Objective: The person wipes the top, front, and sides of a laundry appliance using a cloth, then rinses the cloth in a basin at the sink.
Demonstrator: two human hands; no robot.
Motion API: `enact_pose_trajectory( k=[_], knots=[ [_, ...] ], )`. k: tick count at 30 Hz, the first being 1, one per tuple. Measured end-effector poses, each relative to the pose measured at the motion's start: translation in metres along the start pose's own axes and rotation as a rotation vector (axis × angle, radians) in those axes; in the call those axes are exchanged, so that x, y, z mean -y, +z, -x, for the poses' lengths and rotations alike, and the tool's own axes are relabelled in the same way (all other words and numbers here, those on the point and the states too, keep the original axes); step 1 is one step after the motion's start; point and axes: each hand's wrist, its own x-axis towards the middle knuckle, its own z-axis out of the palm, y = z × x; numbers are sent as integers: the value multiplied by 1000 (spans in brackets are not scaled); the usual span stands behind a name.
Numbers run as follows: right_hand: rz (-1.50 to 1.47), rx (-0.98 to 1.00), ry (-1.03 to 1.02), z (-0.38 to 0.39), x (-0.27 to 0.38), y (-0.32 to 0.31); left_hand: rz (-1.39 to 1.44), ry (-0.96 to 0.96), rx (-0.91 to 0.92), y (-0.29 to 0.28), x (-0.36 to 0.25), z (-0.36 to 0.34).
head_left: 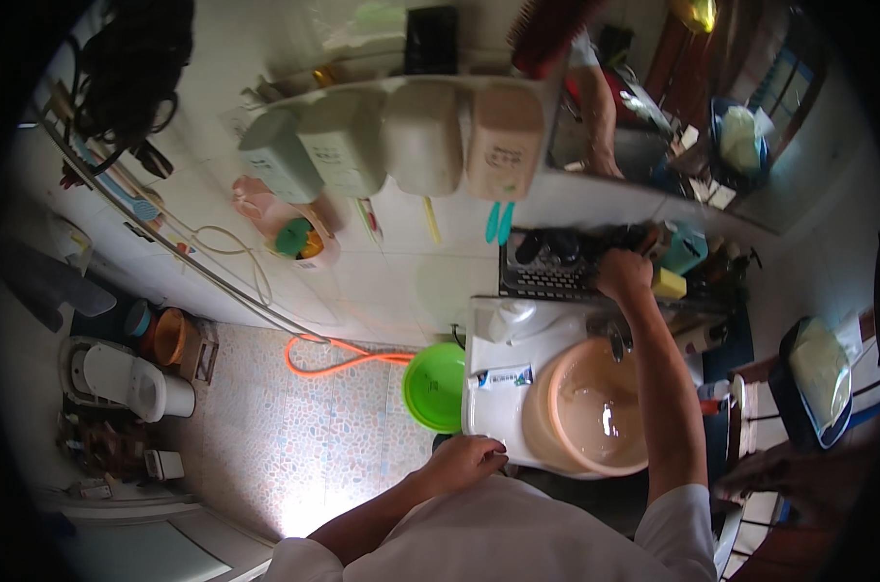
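Note:
My right hand point(622, 274) reaches onto the dark rack point(542, 279) behind the sink, its fingers curled among black items point(561, 247); what they grip is unclear. Beside it are a yellow sponge point(669, 283) and a turquoise container point(685, 249). My left hand point(467, 456) is at the front left edge of the white sink point(493, 417), fingers curled; I cannot make out what, if anything, is in them. A peach basin point(597, 427) holding water sits in the sink below my right arm, beside a toothpaste tube point(505, 378) and a faucet point(614, 339).
A green basin point(430, 388) and orange hose point(323, 357) lie left of the sink. A toilet point(120, 378) is farther left. Wall cups point(422, 136), a mirror point(672, 155) and hanging hoses point(222, 272) line the wall. A dark tray point(789, 407) is at the right.

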Motion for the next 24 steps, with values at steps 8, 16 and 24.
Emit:
enact_pose_trajectory(
  k=[8, 16, 24],
  knots=[
    [23, -41, -23, -7, 4, 16, -19, 57, -31, 5, 22, 12],
    [59, -116, -67, 9, -7, -8, -5, 62, 1, -7, 14, 12],
    [-637, -78, -256, 23, -49, -51, -22, 89, 36, -9, 2, 5]
  ],
)
